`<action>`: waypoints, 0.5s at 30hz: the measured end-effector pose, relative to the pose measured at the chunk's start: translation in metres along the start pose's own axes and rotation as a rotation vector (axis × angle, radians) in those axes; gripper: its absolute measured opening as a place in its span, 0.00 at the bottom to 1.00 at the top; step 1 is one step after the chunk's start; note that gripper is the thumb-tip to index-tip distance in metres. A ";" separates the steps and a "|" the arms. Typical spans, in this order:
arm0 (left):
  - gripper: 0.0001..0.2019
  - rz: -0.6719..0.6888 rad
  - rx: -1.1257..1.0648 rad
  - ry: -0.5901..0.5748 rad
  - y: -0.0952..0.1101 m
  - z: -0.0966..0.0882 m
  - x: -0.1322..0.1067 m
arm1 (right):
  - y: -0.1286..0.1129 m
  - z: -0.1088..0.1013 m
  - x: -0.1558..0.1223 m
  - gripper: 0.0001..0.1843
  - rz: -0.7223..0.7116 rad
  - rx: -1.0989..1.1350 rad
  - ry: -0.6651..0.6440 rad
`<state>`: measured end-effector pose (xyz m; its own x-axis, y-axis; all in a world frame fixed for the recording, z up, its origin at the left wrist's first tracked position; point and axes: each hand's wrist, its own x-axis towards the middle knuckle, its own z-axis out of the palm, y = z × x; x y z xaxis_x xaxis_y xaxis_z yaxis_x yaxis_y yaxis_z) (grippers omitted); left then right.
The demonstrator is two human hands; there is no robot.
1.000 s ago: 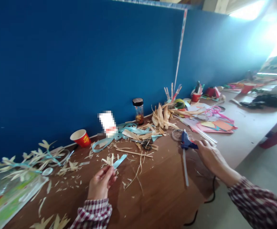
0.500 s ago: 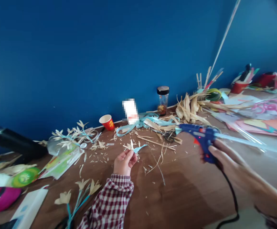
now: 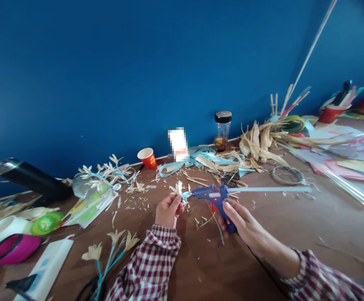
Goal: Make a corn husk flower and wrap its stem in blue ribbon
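Between the fingertips of my left hand (image 3: 167, 212) is a small husk flower (image 3: 178, 188) with pale petals and a strip of light blue ribbon (image 3: 186, 195) at its base. My right hand (image 3: 243, 221) is wrapped round the handle of a blue glue gun (image 3: 210, 193), a long clear glue stick (image 3: 270, 190) poking out of its back. The gun's nozzle points left and is right at the blue ribbon; whether it touches cannot be made out. A small red light glows on the gun's side.
Finished-looking husk flowers (image 3: 92, 252) stand at the front left, more flowers (image 3: 102, 173) behind. A red paper cup (image 3: 147, 158), a lidded glass jar (image 3: 222, 131), blue ribbon (image 3: 205, 155) and dried husks (image 3: 257, 140) line the wall. A black bottle (image 3: 28, 177) leans at left.
My right hand has brought the glue gun leftward from the right side to the flower. My left hand still pinches the flower. The view has shifted slightly left.
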<state>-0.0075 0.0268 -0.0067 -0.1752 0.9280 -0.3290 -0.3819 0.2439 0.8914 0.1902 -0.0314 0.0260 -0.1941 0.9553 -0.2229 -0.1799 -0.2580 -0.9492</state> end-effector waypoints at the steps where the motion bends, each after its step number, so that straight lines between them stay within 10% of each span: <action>1: 0.20 0.004 0.008 0.001 0.000 0.000 0.000 | 0.000 0.001 0.000 0.20 -0.002 -0.002 -0.004; 15: 0.16 0.146 0.297 0.029 -0.007 -0.009 0.005 | -0.006 0.005 0.000 0.21 0.034 -0.058 0.001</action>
<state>-0.0140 0.0267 -0.0175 -0.2363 0.9517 -0.1959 -0.0706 0.1843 0.9803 0.1861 -0.0305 0.0330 -0.1983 0.9462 -0.2557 -0.1174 -0.2820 -0.9522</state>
